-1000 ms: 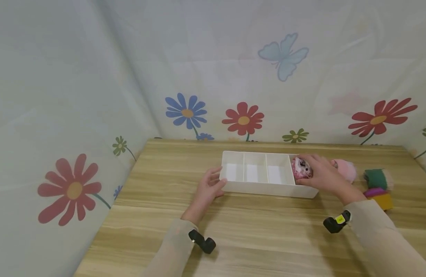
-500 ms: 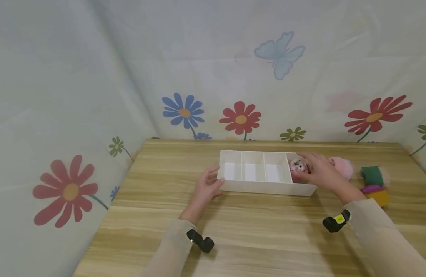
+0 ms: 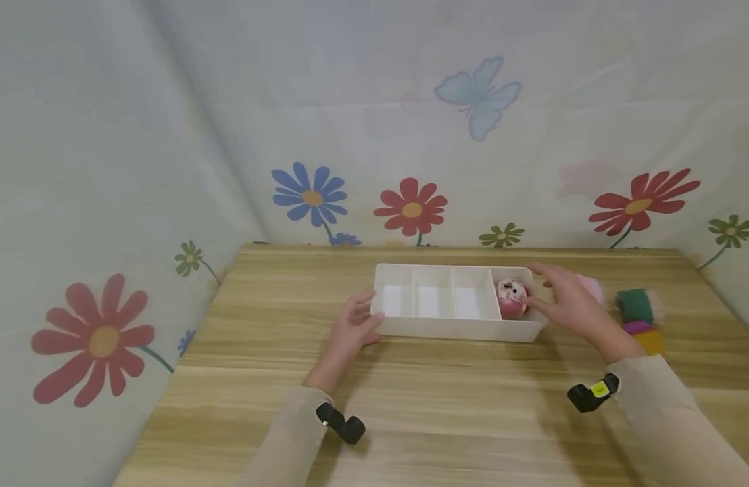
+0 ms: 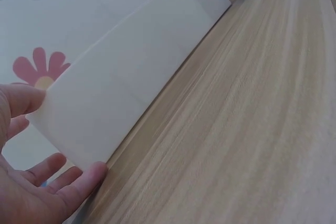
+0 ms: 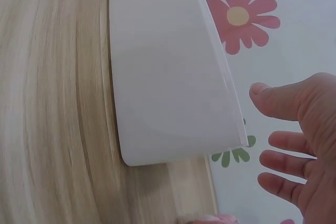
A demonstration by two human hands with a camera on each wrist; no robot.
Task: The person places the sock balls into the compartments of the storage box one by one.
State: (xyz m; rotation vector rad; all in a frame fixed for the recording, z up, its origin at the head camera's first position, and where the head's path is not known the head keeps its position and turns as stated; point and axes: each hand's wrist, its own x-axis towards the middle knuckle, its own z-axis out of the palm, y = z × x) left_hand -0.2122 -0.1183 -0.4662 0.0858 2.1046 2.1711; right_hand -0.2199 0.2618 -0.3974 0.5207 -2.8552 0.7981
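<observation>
A long white box (image 3: 453,329) with several compartments in a row stands on the wooden table. In its rightmost compartment sits a round pink and white bundle (image 3: 512,299) with dark spots like a face. My right hand (image 3: 572,306) hovers over that end, thumb and fingers spread, with nothing held. In the right wrist view those fingers (image 5: 283,169) are apart from the box wall. At the opposite end my left hand (image 3: 350,328) rests against the box, its thumb at the upper corner and its loosely extended fingers along the end wall, as the left wrist view shows.
Right of the box lie a pink bundle (image 3: 592,287), partly behind my right hand, a green roll (image 3: 635,306) and a purple and yellow bundle (image 3: 648,338). A flower-printed cloth (image 3: 350,101) hangs behind the table (image 3: 447,406).
My right hand has let go of the pink and white bundle and drawn back to the right with its fingers spread. The left hand stays at the box's left end.
</observation>
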